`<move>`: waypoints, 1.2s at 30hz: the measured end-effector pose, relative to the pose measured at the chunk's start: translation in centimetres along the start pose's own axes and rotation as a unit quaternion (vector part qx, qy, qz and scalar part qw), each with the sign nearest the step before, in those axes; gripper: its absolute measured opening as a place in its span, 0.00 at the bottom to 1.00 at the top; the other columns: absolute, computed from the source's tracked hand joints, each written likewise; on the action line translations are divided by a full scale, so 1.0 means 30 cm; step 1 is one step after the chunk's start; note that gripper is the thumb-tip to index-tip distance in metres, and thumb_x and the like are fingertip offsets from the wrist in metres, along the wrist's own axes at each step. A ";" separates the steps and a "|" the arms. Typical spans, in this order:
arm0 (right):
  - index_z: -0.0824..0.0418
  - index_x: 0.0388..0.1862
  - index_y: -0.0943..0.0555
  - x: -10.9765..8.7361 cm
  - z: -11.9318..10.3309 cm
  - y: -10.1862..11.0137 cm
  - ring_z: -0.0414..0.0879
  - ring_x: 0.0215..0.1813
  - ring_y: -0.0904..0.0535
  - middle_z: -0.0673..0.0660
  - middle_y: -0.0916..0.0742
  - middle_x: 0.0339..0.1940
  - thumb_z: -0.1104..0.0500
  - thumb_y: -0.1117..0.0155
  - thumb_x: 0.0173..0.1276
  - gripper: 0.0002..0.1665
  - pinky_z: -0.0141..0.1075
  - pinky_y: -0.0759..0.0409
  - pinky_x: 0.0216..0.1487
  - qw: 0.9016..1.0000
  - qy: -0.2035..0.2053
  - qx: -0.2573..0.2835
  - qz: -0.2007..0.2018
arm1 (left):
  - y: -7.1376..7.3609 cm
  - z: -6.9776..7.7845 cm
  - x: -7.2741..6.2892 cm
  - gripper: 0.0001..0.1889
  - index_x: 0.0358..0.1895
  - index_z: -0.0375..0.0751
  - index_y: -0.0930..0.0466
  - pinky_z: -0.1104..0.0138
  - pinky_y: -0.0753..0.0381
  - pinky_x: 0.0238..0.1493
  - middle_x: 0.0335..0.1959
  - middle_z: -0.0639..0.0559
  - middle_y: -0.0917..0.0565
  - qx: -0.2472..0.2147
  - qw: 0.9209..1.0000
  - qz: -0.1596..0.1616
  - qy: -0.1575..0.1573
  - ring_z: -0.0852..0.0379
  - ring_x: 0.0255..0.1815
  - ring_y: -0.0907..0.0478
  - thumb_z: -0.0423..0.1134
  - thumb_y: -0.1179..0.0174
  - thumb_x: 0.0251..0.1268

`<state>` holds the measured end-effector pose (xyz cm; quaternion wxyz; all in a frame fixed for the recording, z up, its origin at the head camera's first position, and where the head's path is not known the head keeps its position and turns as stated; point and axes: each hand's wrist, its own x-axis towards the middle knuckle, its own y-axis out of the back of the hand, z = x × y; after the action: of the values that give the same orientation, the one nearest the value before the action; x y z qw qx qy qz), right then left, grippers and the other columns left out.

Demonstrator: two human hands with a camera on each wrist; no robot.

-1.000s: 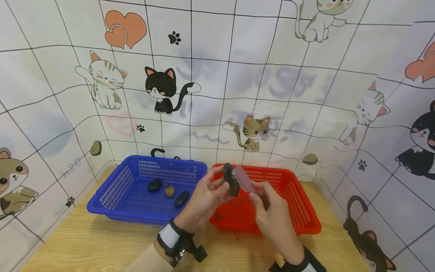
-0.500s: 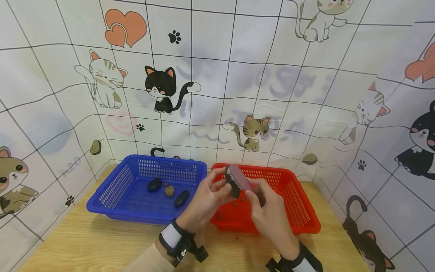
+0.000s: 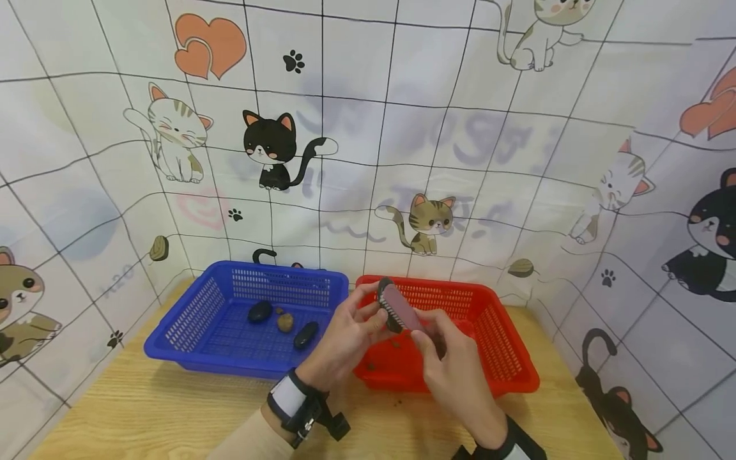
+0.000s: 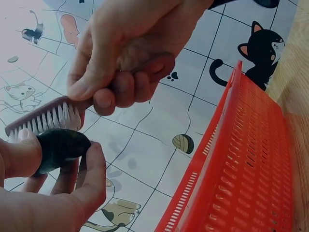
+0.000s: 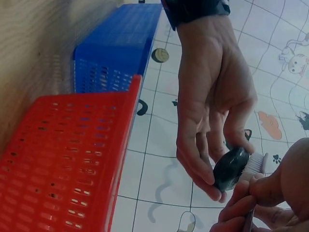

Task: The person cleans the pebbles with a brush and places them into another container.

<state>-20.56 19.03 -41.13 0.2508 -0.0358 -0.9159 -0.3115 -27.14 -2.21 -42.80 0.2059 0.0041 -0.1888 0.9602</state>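
My left hand holds a smooth dark stone between thumb and fingertips, raised over the near left part of the red basket. In my right hand is the handle of a small brush with a dusty-pink back and pale bristles. The bristles lie against the stone's face in the left wrist view. From the head view, the brush back covers much of the stone. The right wrist view shows the stone wet-looking and glossy, pinched at its ends.
To the left stands a blue basket holding two black stones, a tan stone and a tiny one. Small brown bits lie in the red basket. Both baskets rest on a wooden table before a cat-print sheet.
The brush has moved left, from the stone's right edge onto its face, and its back has turned more toward the head camera. My left hand keeps its hold on the stone, almost unmoved.
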 end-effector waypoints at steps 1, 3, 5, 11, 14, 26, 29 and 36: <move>0.56 0.72 0.14 0.010 0.001 -0.002 0.39 0.35 0.19 0.50 0.08 0.38 0.66 0.23 0.81 0.24 0.31 0.18 0.35 1.000 0.001 -0.002 0.003 | 0.001 0.001 -0.001 0.31 0.89 0.55 0.31 0.47 0.11 0.79 0.85 0.37 0.20 0.001 1.000 -0.001 0.001 0.40 0.80 0.15 0.30 0.42 0.92; 0.56 0.72 0.14 0.031 0.007 -0.002 0.41 0.35 0.20 0.52 0.09 0.36 0.66 0.23 0.81 0.24 0.31 0.18 0.35 1.000 -0.001 -0.008 0.010 | 0.003 0.004 -0.001 0.31 0.90 0.56 0.31 0.46 0.13 0.80 0.86 0.37 0.22 0.000 1.000 -0.001 0.004 0.38 0.83 0.17 0.30 0.42 0.92; 0.57 0.72 0.14 0.046 0.018 0.000 0.43 0.35 0.20 0.54 0.10 0.36 0.66 0.23 0.81 0.24 0.31 0.18 0.36 1.000 -0.010 -0.014 0.013 | 0.005 0.009 -0.002 0.32 0.90 0.57 0.31 0.45 0.14 0.81 0.87 0.36 0.23 -0.001 1.000 0.001 0.006 0.35 0.85 0.19 0.30 0.42 0.92; 0.57 0.73 0.14 0.037 0.045 0.020 0.47 0.40 0.18 0.57 0.10 0.40 0.64 0.26 0.84 0.22 0.31 0.17 0.40 0.997 -0.076 -0.025 -0.007 | 0.008 0.017 -0.004 0.32 0.91 0.53 0.34 0.40 0.17 0.83 0.89 0.33 0.25 -0.001 1.000 0.009 0.000 0.29 0.88 0.23 0.32 0.41 0.93; 0.55 0.73 0.15 0.013 0.045 0.025 0.46 0.41 0.17 0.56 0.09 0.41 0.63 0.26 0.85 0.22 0.30 0.17 0.42 0.994 -0.102 -0.022 -0.022 | 0.008 0.014 0.000 0.31 0.91 0.54 0.33 0.42 0.16 0.83 0.88 0.34 0.24 -0.004 1.000 0.016 0.007 0.31 0.87 0.22 0.33 0.41 0.93; 0.56 0.73 0.15 0.047 0.025 -0.021 0.45 0.41 0.16 0.54 0.05 0.43 0.62 0.25 0.85 0.22 0.32 0.15 0.43 0.998 -0.064 -0.003 -0.014 | 0.001 -0.017 0.003 0.31 0.90 0.52 0.31 0.45 0.14 0.80 0.86 0.33 0.23 0.004 0.999 0.025 0.024 0.35 0.82 0.17 0.33 0.39 0.92; 0.59 0.72 0.14 0.067 0.043 -0.016 0.45 0.40 0.17 0.57 0.06 0.42 0.63 0.26 0.85 0.20 0.32 0.16 0.40 0.997 -0.072 -0.009 -0.011 | -0.001 -0.011 -0.001 0.31 0.90 0.52 0.31 0.44 0.14 0.80 0.87 0.33 0.23 0.003 0.999 0.029 0.019 0.34 0.83 0.17 0.34 0.39 0.92; 0.59 0.70 0.13 0.023 0.058 0.005 0.46 0.37 0.20 0.58 0.09 0.38 0.63 0.27 0.86 0.18 0.32 0.20 0.36 0.992 -0.124 -0.001 -0.028 | -0.001 0.005 0.001 0.31 0.90 0.51 0.31 0.43 0.15 0.80 0.86 0.33 0.22 0.004 0.999 0.043 0.011 0.31 0.84 0.18 0.33 0.39 0.92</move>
<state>-21.88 20.11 -41.89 0.1260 -0.0489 -0.9402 -0.3128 -27.17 -2.24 -42.65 0.1661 -0.0138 -0.1823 0.9690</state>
